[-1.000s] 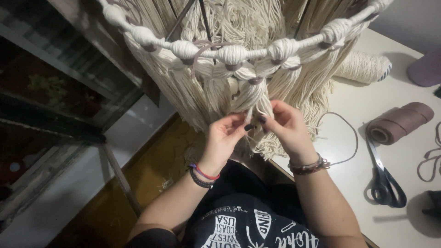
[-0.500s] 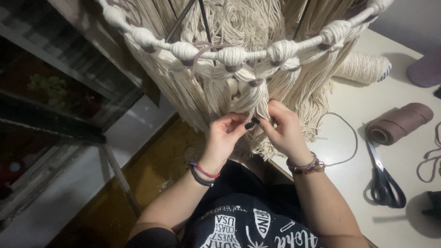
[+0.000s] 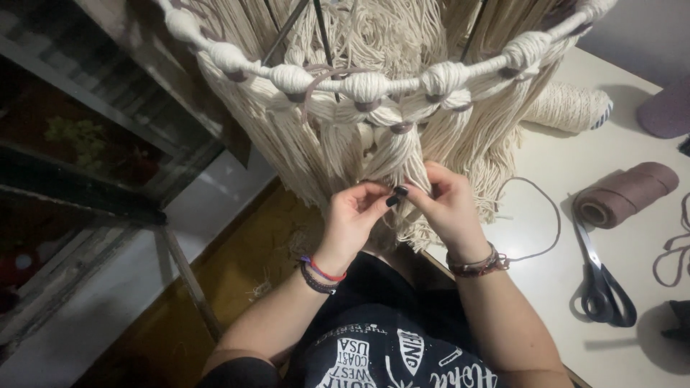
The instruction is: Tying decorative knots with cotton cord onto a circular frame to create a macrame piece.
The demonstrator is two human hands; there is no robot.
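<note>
Pinched between thumb and fingertips, both of my hands close on one hanging tassel (image 3: 402, 154) of cream cord: my left hand (image 3: 352, 215) grips the strands from the side, and my right hand (image 3: 449, 205) meets it so closely that our fingertips nearly touch. That tassel hangs from the middle of a cord-wrapped hoop (image 3: 374, 79) just in front of me, in a row with other tassels knotted along the same ring, and a thicker curtain of fringe (image 3: 359, 29) falls behind them. I judge the cord light, soft and limp, with loose ends that fray and splay easily, so it wants holding high and tight, just under its binding, where the strands are gathered, not down at the wispy tips. To my right lies a pale table (image 3: 625, 179), carrying a cone of cream yarn (image 3: 568, 108), a mauve spool (image 3: 625, 194), black-handled scissors (image 3: 600, 280) and a loose length of thin dark cord (image 3: 546, 215), all well apart from my hands. Below and to my left I see a brownish floor (image 3: 237, 273) strewn with a few cord scraps, and a dim window frame (image 3: 93, 179) beyond it.
</note>
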